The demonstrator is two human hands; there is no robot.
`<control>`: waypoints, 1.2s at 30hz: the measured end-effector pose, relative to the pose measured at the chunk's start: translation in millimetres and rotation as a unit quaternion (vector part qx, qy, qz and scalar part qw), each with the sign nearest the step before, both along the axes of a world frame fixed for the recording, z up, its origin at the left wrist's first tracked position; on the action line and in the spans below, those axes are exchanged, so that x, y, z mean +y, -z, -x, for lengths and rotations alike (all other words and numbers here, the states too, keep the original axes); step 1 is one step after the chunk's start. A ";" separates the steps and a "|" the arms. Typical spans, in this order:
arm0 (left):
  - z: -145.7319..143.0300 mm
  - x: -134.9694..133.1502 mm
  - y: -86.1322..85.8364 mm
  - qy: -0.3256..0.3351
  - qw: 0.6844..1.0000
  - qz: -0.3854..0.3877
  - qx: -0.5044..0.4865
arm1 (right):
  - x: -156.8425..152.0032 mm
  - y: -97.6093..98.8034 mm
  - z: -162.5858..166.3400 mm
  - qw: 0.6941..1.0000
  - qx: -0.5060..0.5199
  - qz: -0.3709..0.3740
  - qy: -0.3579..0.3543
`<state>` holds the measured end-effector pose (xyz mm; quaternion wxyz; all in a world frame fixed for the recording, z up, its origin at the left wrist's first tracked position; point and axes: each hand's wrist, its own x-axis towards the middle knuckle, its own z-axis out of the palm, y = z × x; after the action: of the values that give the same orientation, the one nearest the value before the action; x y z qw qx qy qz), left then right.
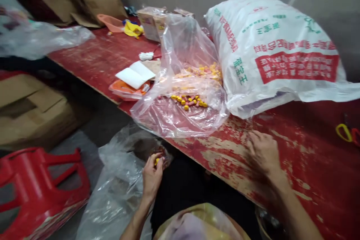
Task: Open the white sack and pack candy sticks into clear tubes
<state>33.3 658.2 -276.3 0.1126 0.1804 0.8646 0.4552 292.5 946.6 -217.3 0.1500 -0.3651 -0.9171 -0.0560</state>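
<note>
Head cam: my L hand [152, 177] pinches yellow pc [156, 162] nearside of pink bag [180, 123]; R hand [263, 152] loose, right of it; many pcs [186, 107] undone inside.

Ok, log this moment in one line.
left hand: holds yellow piece | right hand: over red table, contact unclear | clear bag: on table, small pieces inside

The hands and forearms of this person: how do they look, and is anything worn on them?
The left hand and slightly blurred right hand show no gloves. The left forearm and right forearm are slender, with no sleeves in view. A yellow and pale-purple garment shows between them.
</note>
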 end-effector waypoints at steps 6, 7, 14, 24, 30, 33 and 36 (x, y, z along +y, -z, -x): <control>37.0 -20.0 18.1 -0.031 0.980 0.121 0.153 | 28.3 31.4 -15.9 0.991 -0.128 -0.015 0.042; 35.6 -10.8 8.1 -0.034 0.976 0.095 0.193 | 26.9 32.8 -15.8 0.991 -0.120 -0.014 0.049; 52.7 132.0 -57.7 0.071 0.953 0.061 0.288 | -2.0 16.7 8.9 0.952 0.192 0.232 0.054; 73.8 196.2 -47.6 0.132 0.957 0.066 0.251 | -29.9 15.1 33.9 0.635 0.532 0.556 0.077; -5.9 145.4 -66.9 0.294 0.936 -0.195 0.007 | -34.0 12.0 38.9 0.613 0.517 0.595 0.056; -42.5 145.1 -64.9 0.331 0.914 -0.226 -0.054 | -40.9 5.1 38.2 0.683 0.466 0.562 0.009; -68.8 147.8 -58.3 0.324 0.910 -0.242 -0.088 | -48.0 -2.2 33.7 0.755 0.393 0.524 -0.015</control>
<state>102.1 806.0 -218.0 0.2823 0.4316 0.6084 0.6032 258.8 898.6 -215.2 0.2829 -0.3627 -0.6686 0.5843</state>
